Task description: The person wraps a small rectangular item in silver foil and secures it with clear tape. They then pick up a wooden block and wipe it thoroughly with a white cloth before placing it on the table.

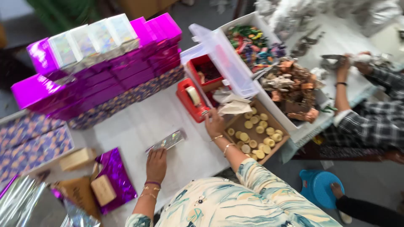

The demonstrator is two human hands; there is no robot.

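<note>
My left hand [156,163] rests on one end of a long narrow box wrapped in shiny holographic foil [167,141], which lies on the white table [139,122]. My right hand [215,123] reaches out to the red tape dispenser [192,100], its fingers at the dispenser's near end. Whether it grips anything I cannot tell. A brown cardboard box of round yellow tape rolls [255,131] lies just right of that hand.
A tall stack of magenta foil boxes [101,67] fills the table's far left. A clear-lidded plastic bin [219,59] stands behind the dispenser, with trays of colourful trinkets [256,42] beyond. Another person's hand [343,67] works at the right. A blue stool [320,189] sits below.
</note>
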